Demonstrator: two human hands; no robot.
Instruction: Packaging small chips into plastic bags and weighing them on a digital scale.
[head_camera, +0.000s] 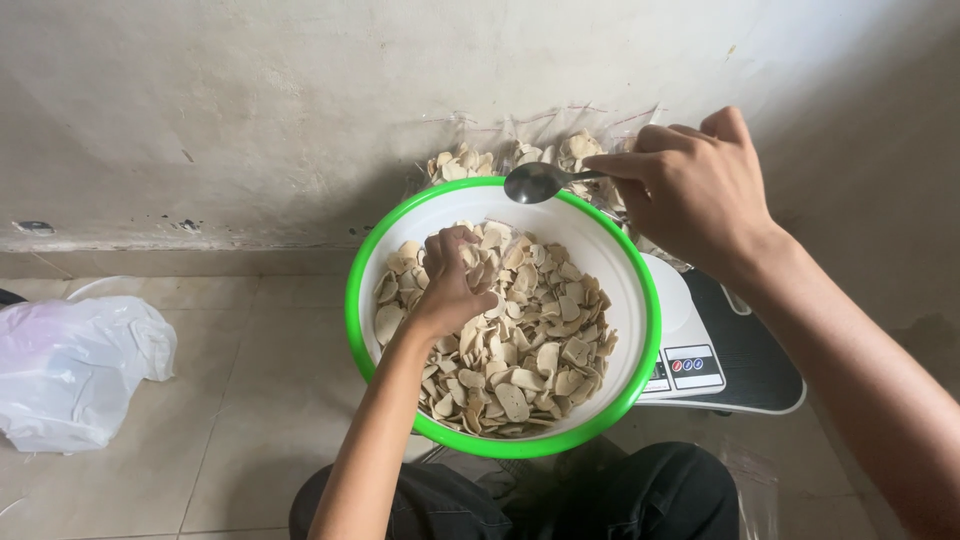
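A white bowl with a green rim (355, 300) rests on my lap, holding many pale flat chips (530, 350). My left hand (452, 285) reaches into the bowl, its fingers curled around a handful of chips. My right hand (695, 190) hovers over the bowl's far right rim and pinches the handle of a metal spoon (535, 182). The spoon's bowl points left and looks empty.
Clear bags filled with chips (520, 155) lean against the wall behind the bowl. A white digital kitchen scale (685, 350) sits on a dark board (750, 360) at the right. A crumpled white plastic bag (75, 365) lies on the tiled floor at left.
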